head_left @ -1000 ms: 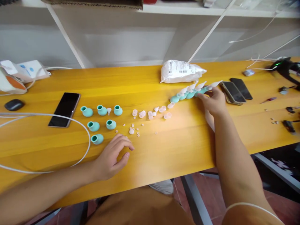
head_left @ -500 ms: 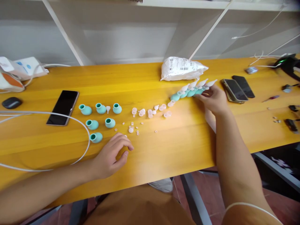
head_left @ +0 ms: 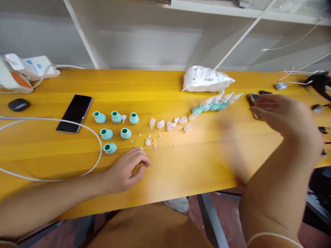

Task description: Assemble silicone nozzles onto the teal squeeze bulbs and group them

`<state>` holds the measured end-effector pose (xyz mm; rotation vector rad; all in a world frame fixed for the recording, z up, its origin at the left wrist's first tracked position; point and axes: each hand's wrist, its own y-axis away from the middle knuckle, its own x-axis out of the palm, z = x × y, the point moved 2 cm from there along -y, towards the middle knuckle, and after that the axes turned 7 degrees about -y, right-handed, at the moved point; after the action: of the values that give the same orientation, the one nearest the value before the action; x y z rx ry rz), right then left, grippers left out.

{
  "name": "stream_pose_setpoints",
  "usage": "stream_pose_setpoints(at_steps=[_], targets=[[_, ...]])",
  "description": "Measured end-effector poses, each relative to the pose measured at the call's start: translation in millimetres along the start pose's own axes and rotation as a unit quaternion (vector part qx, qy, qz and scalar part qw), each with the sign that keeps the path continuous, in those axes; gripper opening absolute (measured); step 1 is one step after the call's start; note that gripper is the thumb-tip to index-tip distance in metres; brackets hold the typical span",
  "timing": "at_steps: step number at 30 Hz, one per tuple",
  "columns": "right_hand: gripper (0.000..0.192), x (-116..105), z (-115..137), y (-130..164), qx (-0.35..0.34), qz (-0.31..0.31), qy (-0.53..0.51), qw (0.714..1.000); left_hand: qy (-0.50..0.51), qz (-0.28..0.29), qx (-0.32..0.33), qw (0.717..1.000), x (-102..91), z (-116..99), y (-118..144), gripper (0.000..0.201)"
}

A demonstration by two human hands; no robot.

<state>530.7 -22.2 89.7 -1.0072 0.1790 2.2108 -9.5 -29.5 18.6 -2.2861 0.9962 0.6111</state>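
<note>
My left hand [head_left: 128, 168] rests on the yellow table [head_left: 181, 165] with fingers curled loosely, holding nothing, just below several teal bulb-shaped pieces [head_left: 113, 129] and a scatter of small pale pink parts [head_left: 165, 127]. My right hand [head_left: 283, 115] is raised above the table, blurred, fingers apart and empty. It hovers to the right of a row of assembled teal bulbs with white tips [head_left: 216, 102], no longer touching them.
A white plastic bag [head_left: 207, 79] lies behind the row. A black phone [head_left: 74, 113] and a white cable loop [head_left: 51, 151] sit at left, with a dark mouse [head_left: 18, 104]. More phones [head_left: 254, 100] and small tools lie at right.
My right hand let go of the row of assembled bulbs, lifted and swung right. The left hand stayed put. The camera shifted slightly.
</note>
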Motion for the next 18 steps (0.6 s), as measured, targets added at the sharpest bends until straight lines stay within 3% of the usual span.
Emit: stream_pose_setpoints(at_steps=[2,4,6,8,10,12,14,18], targets=[[0.025,-11,18,22,-0.048,-0.022,0.052,0.997,0.006,0.014,0.008,1.0,1.3,0,1,0.022],[0.013,-8,36,51,-0.102,-0.049,0.087,0.99,0.0,0.033,0.036,0.999,3.1,0,2,0.023],[0.024,7,50,82,-0.134,-0.045,0.075,0.987,-0.025,0.053,0.088,0.994,5.7,-1,4,0.024],[0.038,30,61,110,-0.165,0.003,0.035,0.986,-0.059,0.087,0.156,0.982,10.1,-2,7,0.022],[0.036,57,72,133,-0.213,0.097,-0.004,0.972,-0.088,0.134,0.216,0.963,15.3,-3,11,0.017],[0.028,80,83,149,-0.274,0.195,-0.02,0.942,-0.11,0.161,0.25,0.948,19.1,-3,13,0.017],[0.022,94,94,158,-0.322,0.252,-0.022,0.912,-0.124,0.164,0.263,0.943,20.6,-3,13,0.019],[0.019,105,116,164,-0.37,0.296,-0.013,0.881,-0.15,0.142,0.251,0.946,19.7,-3,14,0.017]])
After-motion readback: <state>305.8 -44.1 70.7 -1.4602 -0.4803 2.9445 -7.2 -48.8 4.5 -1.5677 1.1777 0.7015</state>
